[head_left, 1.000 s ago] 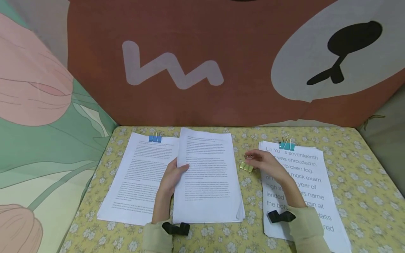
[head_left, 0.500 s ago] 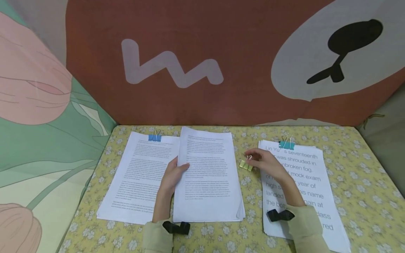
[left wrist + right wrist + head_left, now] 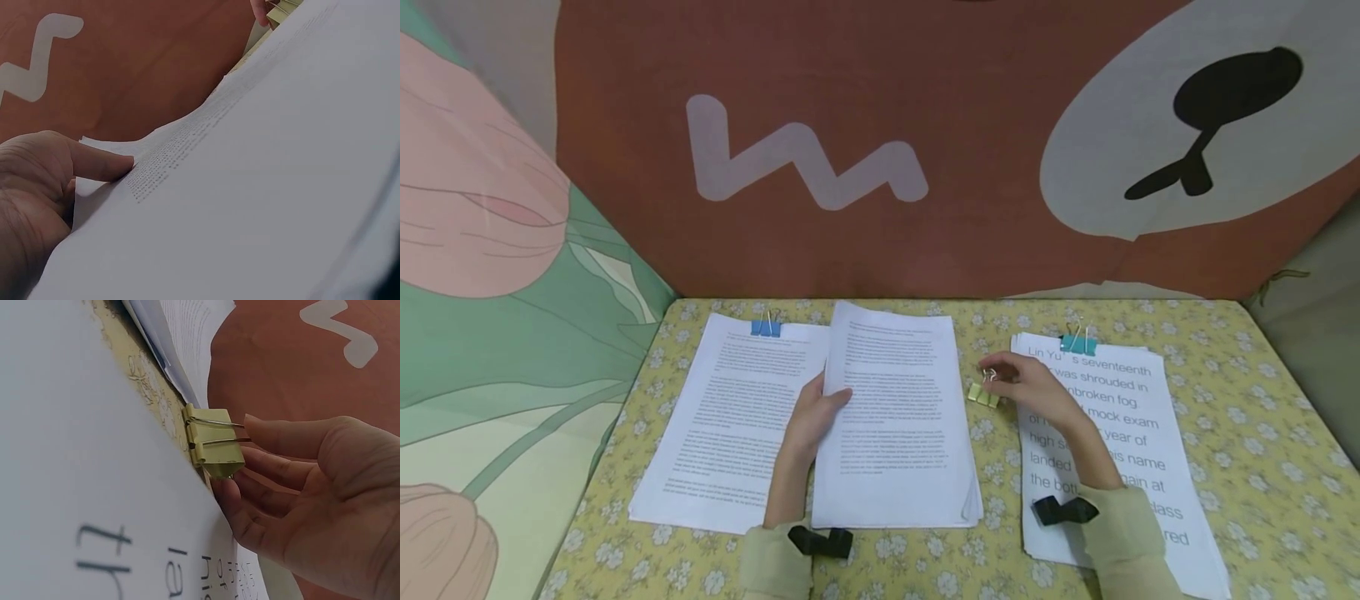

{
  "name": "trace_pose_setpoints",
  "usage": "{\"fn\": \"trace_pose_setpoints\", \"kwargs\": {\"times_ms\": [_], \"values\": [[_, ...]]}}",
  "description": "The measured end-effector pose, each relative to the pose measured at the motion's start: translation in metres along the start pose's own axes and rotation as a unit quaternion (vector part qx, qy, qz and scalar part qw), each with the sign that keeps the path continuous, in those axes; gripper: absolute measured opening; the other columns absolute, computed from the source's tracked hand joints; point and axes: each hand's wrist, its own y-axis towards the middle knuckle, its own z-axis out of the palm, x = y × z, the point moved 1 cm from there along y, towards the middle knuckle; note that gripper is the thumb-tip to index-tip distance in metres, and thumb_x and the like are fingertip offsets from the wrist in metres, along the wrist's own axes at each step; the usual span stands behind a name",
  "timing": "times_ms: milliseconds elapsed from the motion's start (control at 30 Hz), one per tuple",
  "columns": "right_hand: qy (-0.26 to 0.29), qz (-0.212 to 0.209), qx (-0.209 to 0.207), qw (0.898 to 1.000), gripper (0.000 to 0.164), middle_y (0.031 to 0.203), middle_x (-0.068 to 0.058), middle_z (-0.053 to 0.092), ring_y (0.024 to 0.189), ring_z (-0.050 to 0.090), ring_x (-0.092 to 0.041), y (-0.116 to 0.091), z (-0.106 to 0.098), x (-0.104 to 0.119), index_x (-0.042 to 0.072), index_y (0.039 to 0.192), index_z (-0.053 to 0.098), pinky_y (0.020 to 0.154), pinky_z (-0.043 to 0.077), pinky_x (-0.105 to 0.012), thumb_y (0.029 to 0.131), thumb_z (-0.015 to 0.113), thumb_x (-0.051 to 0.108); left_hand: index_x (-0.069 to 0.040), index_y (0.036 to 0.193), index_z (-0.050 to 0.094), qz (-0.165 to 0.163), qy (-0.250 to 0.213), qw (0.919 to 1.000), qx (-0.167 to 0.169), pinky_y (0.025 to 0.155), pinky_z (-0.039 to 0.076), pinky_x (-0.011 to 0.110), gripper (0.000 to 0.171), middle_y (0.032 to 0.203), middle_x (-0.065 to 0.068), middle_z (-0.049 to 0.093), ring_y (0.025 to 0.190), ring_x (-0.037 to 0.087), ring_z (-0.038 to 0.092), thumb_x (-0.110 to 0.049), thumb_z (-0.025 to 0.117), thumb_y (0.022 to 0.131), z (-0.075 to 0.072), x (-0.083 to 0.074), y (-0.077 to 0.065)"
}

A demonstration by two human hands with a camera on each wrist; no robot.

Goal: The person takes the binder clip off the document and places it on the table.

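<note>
My left hand [image 3: 813, 417] grips the left edge of a stack of printed sheets [image 3: 891, 417], its thumb on the top page and its fingers hidden beneath. The top corner of the stack curls up a little. Over the table between two stacks, my right hand [image 3: 1037, 392] pinches a yellow-green binder clip [image 3: 983, 395] by its wire handles. In the right wrist view the thumb lies at the handle ends of the clip [image 3: 215, 434], with the other fingers behind. Nothing is between the clip's jaws.
At left lies another printed stack [image 3: 700, 450] with a blue binder clip [image 3: 766, 327] on its top edge. A large-print stack [image 3: 1157, 492] with a teal binder clip [image 3: 1078, 344] lies under my right forearm. A floral cloth [image 3: 1262, 433] covers the table; a brown fabric backdrop [image 3: 985, 125] stands behind.
The held stack has shifted very slightly to the right with my left hand. My right hand keeps its pinch on the binder clip almost unmoved.
</note>
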Motion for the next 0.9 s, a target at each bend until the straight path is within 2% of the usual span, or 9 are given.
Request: {"fn": "trace_pose_setpoints", "kwargs": {"times_ms": [167,400,667,900], "values": [[-0.013,-0.007,0.000,1.000,0.037,0.127,-0.018,0.067,0.110,0.065,-0.031,-0.004,-0.004,0.004,-0.002,0.133,0.064,0.085,0.055,-0.040,0.101,0.068,0.016,-0.012,0.157,0.045,0.008,0.001,0.9999,0.008,0.093,0.059,0.039,0.057,0.142,0.015,0.062,0.113,0.031,0.070,-0.007,0.053,0.101,0.003,-0.001,-0.001],[-0.017,-0.016,0.004,1.000,0.036,0.125,-0.016,0.069,0.111,0.066,-0.031,-0.008,-0.009,0.006,0.000,0.131,0.065,0.087,0.054,-0.042,0.100,0.070,0.019,-0.014,0.157,0.044,0.015,0.023,0.9995,0.017,0.094,0.058,0.040,0.057,0.140,0.015,0.062,0.113,0.030,0.070,-0.009,0.054,0.101,0.006,0.000,0.000],[-0.009,-0.020,0.024,0.999,0.036,0.127,-0.017,0.068,0.114,0.065,-0.033,-0.011,-0.012,0.008,-0.001,0.131,0.064,0.091,0.054,-0.045,0.101,0.069,0.017,-0.014,0.157,0.044,0.022,0.030,0.9992,0.013,0.095,0.058,0.040,0.056,0.142,0.014,0.062,0.114,0.030,0.070,-0.009,0.054,0.102,0.007,0.001,0.000],[-0.009,-0.024,0.027,0.999,0.035,0.127,-0.017,0.068,0.115,0.065,-0.034,-0.010,-0.012,0.006,-0.002,0.131,0.065,0.093,0.054,-0.046,0.101,0.069,0.016,-0.013,0.157,0.044,0.014,0.027,0.9995,0.013,0.093,0.058,0.040,0.056,0.141,0.015,0.062,0.113,0.031,0.070,-0.010,0.054,0.102,0.010,-0.001,-0.001]]}}
